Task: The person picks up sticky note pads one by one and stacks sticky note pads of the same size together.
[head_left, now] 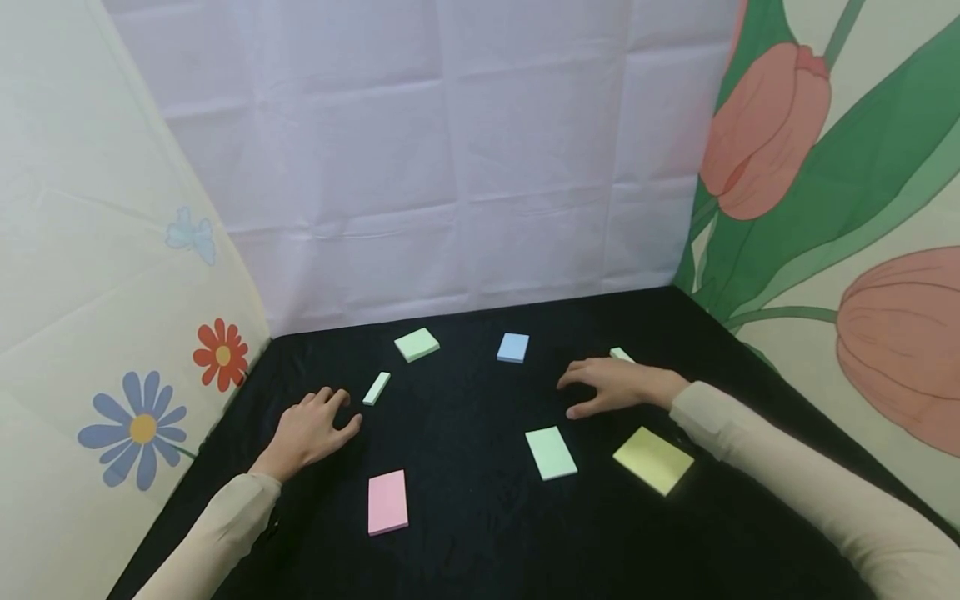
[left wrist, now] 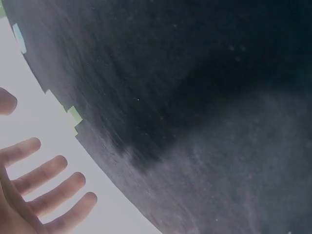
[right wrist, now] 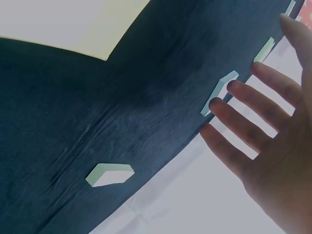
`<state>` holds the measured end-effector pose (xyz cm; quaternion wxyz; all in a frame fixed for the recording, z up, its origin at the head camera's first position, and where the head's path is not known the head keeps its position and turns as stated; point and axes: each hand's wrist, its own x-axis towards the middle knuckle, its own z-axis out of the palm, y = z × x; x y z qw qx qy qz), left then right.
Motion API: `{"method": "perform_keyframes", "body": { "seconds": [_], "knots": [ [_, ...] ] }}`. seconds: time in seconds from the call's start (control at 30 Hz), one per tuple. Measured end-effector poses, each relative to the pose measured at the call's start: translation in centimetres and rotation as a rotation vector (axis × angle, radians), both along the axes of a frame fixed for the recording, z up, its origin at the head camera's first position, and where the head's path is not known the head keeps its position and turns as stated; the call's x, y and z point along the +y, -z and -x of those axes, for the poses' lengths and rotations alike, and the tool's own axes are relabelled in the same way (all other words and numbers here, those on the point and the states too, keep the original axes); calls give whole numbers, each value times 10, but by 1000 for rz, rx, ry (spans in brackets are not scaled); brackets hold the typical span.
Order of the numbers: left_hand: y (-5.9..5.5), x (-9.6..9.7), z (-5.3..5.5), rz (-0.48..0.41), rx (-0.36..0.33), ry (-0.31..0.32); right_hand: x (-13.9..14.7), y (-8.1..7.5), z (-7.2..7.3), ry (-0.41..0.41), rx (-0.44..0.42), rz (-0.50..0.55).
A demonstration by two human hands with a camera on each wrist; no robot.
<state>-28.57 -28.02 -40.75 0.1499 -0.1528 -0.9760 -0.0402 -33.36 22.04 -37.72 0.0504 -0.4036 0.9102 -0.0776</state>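
My left hand is over the left of the black cloth, fingers spread and relaxed, holding nothing. Just beyond its fingertips lies a narrow pale green sticky-note pad. On the right side my right hand reaches inward, palm down and empty. Behind it another narrow green pad is partly covered by the hand. Nearer to me than that hand lie a yellow sticky-note pad and a pale green rectangular pad. A pink pad lies at front left. Both wrist views show loosely extended fingers.
Towards the back of the black cloth sit a green pad and a small blue pad. A white hanging sheet closes off the back. Flower-printed panels stand along both sides.
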Motion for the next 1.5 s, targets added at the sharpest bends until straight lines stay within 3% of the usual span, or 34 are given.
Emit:
{"method": "perform_keyframes", "body": {
  "seconds": [0.87,1.3,1.5],
  "knots": [
    [2,8,-2,-10,-7,23,-27,4,-21,-80,-47,-74],
    [5,13,-4,-3,-54,47,-36,8,-28,-57,-102,-144],
    [4,17,-8,32,-133,74,-37,8,-30,-66,-97,-165]
  ]
}}
